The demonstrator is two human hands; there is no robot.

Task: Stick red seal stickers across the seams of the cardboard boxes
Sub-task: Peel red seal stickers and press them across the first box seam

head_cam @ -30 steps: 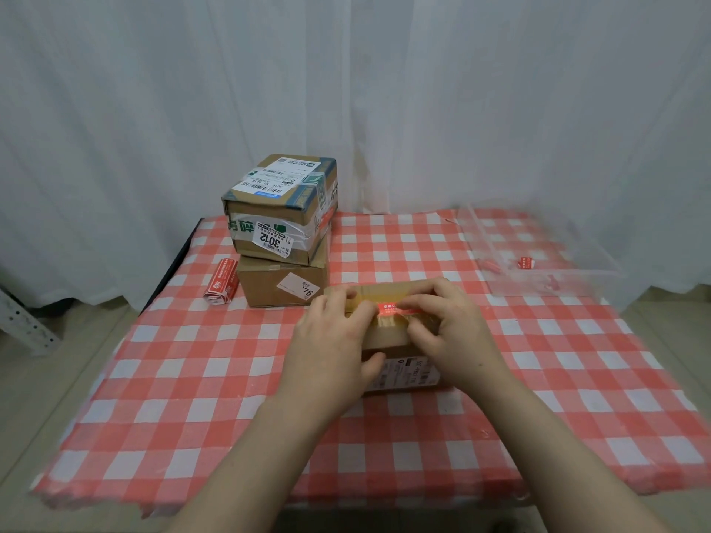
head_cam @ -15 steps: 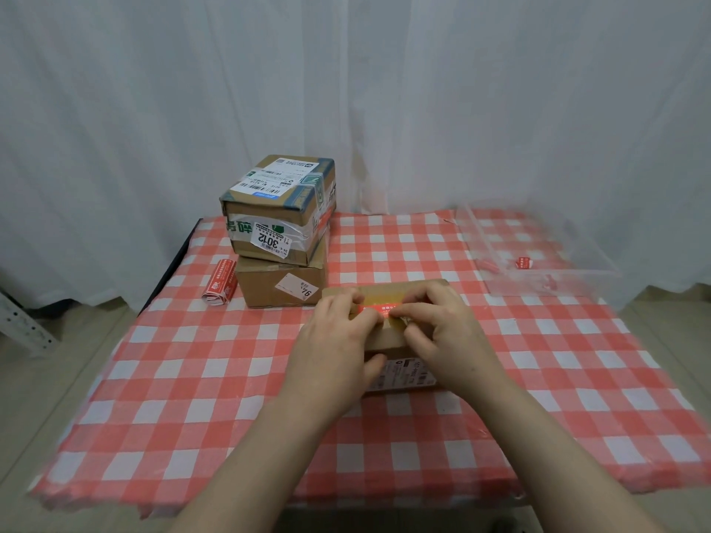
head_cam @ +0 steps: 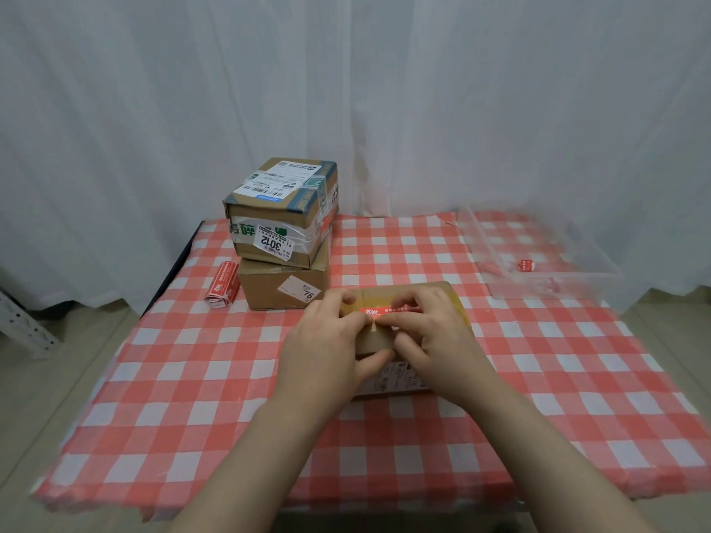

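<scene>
tablecloth (head_cam: 192,378) red-checked | curtain (head_cam: 154,109) white | left hand (head_cam: 323,348) fingers grip box (head_cam: 375,340) | right hand (head_cam: 434,340) fingers pinch sticker (head_cam: 384,310)

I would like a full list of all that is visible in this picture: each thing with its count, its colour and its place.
cardboard box: 1, brown, middle of the table, under the hands
red seal sticker: 1, red, on top of that box
labelled box: 1, brown with white labels, back left, stacked on another
lower box: 1, brown, under the labelled one
sticker roll: 1, red, left of the stack
clear bin: 1, transparent, back right
loose stickers: a few, red, inside the bin
tablecloth: 1, red and white checks, over the table
curtain: 1, white, behind the table
left hand: 1, grips the middle box
right hand: 1, pinches the sticker
</scene>
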